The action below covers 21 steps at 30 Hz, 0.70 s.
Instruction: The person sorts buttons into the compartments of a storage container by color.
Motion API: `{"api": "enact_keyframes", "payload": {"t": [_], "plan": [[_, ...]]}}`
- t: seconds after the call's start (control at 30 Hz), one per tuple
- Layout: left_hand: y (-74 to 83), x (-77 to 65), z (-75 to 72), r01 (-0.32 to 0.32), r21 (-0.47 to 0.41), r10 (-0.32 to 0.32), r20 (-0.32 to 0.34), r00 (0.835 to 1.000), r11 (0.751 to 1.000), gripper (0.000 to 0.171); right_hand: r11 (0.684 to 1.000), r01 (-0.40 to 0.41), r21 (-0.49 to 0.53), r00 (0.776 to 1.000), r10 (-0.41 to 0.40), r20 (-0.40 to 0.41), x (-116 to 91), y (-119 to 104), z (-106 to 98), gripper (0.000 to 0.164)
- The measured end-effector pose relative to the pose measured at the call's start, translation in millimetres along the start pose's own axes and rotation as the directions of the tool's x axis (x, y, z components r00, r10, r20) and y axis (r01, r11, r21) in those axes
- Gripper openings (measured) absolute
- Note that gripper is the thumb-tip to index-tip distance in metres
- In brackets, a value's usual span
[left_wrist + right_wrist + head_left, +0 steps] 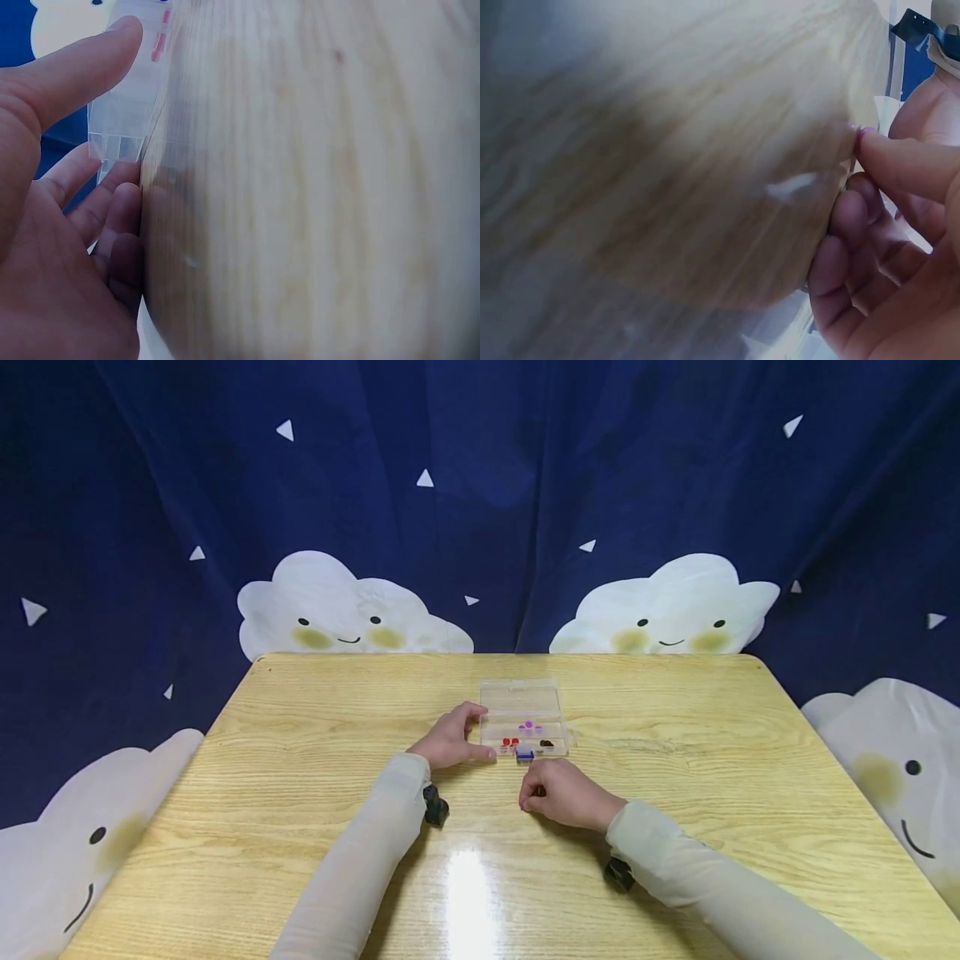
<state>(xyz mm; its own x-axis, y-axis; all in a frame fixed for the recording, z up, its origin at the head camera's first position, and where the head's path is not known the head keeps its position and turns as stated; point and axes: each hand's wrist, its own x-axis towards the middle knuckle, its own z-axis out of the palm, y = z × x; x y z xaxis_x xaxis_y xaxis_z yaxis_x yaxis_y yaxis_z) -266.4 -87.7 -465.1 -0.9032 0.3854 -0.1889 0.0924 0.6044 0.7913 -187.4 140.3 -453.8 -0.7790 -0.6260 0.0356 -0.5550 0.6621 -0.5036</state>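
Note:
A clear plastic box [491, 724] lies on the table with its lid [517, 697] tipped back. Inside show small purple pieces [528, 725], red pieces [511, 742] and dark pieces [547, 743]. At the box's front edge is a small blue-and-clear piece [524, 753]. My left hand [447, 740] spreads thumb and fingers about the box's left end, the thumb near its front corner. Just in front of the box, my right hand [562, 792] pinches a tiny purple piece [866, 133] at the tabletop; its shape is mostly hidden by the fingertips.
The wooden table [337, 693] reaches back to a dark blue curtain [480, 460] printed with white clouds. A black wrist device [435, 806] sits on the left sleeve, another black device [619, 874] on the right. Light glares off the table's near part.

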Motion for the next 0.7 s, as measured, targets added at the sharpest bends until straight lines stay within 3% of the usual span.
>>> {"api": "enact_keyframes", "payload": {"t": [0.7], "plan": [[-1.1,1.1,0.3,-0.012,0.015,0.012,-0.008,1.000,1.000,0.077,1.000,0.011,-0.010,1.000,-0.011,0.013,1.6,-1.7,0.6,0.015]]}}
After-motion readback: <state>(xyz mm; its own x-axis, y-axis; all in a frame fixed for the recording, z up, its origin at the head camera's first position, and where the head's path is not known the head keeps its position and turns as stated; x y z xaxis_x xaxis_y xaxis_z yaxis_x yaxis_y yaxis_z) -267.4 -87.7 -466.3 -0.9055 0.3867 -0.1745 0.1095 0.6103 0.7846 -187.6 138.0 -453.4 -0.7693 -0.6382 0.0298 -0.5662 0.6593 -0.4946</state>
